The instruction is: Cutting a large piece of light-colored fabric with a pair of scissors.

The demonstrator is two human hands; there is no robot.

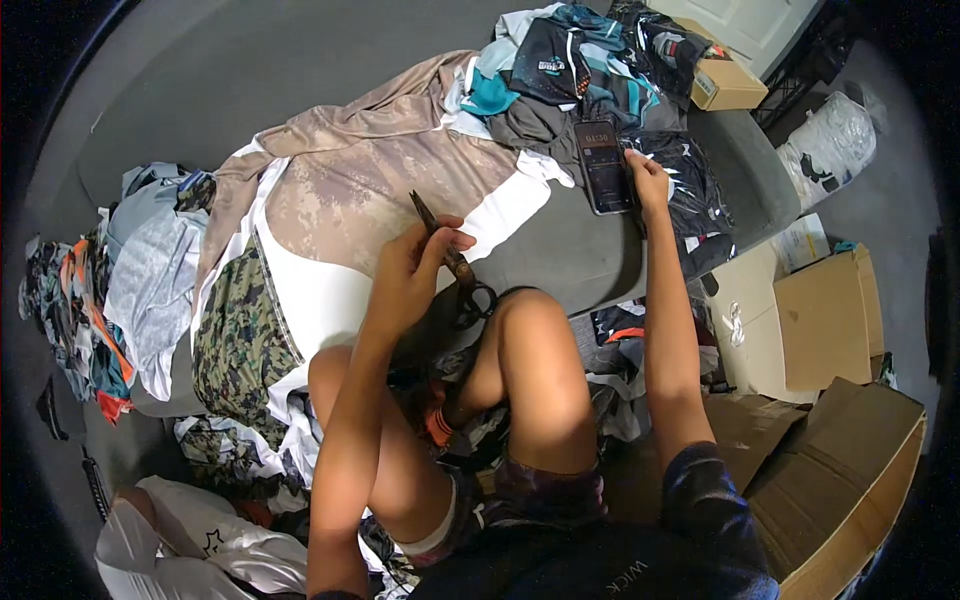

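2 bare hands in view, well apart. Left hand (410,264): closed, gripping dark scissors (461,268) near the pivot, blades pointing up and slightly left, finger loops hanging below the fingers toward the knees (540,330). Can't tell if fully shut at the blades.

Right hand (652,183): reaching far forward, fingers bent at the right edge of a black phone (605,175), screen up and lit. Can't tell from this angle whether gripping or only touching, nor whether resting on the sofa (575,262) or slightly lifted.

Spread across the sofa, beyond the scissors: 1 tan patterned garment (345,205) with white parts. Just beside, nearer the lower left: green camouflage fabric (238,345).

Behind the phone: heap of dark and teal clothes (548,65). To the right of the same: shiny black plastic (700,185). Further up: 1 small cardboard box (728,84).

Far left: second clothes pile (150,265), grey with some orange. Lower left: white garment (225,548). On the right, near the right arm: 2 open cardboard boxes, 1 upper (825,320), 1 lower (835,480), plus a translucent plastic bag (828,145) beyond.
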